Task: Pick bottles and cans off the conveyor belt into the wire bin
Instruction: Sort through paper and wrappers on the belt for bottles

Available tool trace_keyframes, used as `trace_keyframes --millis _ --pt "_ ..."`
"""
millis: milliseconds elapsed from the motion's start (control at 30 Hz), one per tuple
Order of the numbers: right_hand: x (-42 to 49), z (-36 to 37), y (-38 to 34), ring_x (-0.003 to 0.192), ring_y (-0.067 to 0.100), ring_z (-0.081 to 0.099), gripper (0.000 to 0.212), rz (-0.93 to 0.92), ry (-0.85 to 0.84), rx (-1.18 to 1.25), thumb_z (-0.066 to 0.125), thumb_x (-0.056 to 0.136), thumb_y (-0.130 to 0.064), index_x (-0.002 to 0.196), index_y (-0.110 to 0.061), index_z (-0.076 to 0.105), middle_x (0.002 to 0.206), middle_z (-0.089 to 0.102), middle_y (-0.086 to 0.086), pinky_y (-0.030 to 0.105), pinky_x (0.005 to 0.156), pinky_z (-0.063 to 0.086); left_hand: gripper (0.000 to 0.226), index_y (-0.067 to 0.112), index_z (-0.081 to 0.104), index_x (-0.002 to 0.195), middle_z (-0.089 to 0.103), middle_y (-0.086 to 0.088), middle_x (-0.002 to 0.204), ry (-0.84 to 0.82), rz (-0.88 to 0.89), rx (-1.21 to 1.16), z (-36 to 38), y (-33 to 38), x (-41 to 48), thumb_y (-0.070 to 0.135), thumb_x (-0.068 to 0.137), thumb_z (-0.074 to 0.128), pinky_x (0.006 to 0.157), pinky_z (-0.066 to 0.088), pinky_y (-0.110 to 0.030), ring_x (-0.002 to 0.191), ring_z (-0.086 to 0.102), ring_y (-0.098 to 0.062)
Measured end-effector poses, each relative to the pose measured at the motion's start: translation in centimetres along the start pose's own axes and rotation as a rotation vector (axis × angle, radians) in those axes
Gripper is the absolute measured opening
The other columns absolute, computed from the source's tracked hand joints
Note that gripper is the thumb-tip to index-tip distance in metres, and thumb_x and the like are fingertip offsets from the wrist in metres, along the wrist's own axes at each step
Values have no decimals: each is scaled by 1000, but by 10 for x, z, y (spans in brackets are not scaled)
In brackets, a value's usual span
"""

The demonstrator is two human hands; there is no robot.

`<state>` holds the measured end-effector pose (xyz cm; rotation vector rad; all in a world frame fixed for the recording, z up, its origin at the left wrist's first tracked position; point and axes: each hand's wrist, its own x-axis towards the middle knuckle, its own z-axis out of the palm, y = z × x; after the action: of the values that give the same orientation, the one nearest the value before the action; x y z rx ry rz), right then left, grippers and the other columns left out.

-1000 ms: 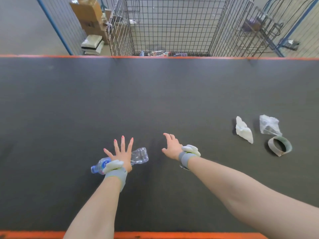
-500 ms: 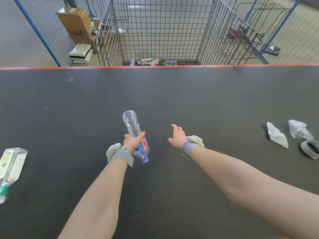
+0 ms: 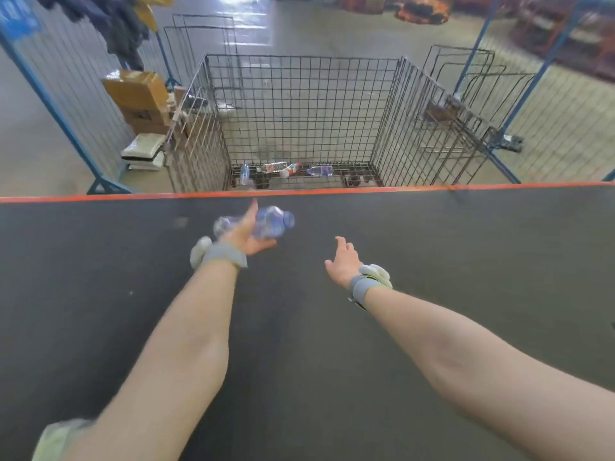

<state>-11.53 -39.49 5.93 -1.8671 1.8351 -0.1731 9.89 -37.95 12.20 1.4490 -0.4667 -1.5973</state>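
The plastic bottle [image 3: 268, 222] is grasped mid-body by the left hand [image 3: 249, 241], at 12 o'clock, short of the wire bin [image 3: 299, 104]. The right hand [image 3: 342, 265] is held slack. The bottle is judged light and crushable.

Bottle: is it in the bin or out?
Out. The left hand holds the bottle above the belt, short of the bin.

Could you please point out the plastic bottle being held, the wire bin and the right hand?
plastic bottle [image 3: 271, 222], head view: clear body near its right end.
wire bin [image 3: 299, 94], head view: far mesh wall.
right hand [image 3: 342, 264], head view: middle of the hand.
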Motion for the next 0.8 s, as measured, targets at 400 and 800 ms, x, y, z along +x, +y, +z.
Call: trace_keyframes --millis 400,800 --pt "42 17 -55 133 33 38 61 -98 -60 73 51 96 -37 147 -16 26 144 37 14 44 107 34 89 17 -1 154 17 -16 157 148 -108 278 -3 -17 55 56 91 50 111 29 -56 144 24 -31" --pt "-80 29 11 131 35 40 64 17 -201 76 52 94 -38 148 -17 24 145 35 14 42 109 33 74 13 13 153 34 -10 150 175 -249 603 -5 -129 -69 50 96 43 109 31 -50 141 31 -26"
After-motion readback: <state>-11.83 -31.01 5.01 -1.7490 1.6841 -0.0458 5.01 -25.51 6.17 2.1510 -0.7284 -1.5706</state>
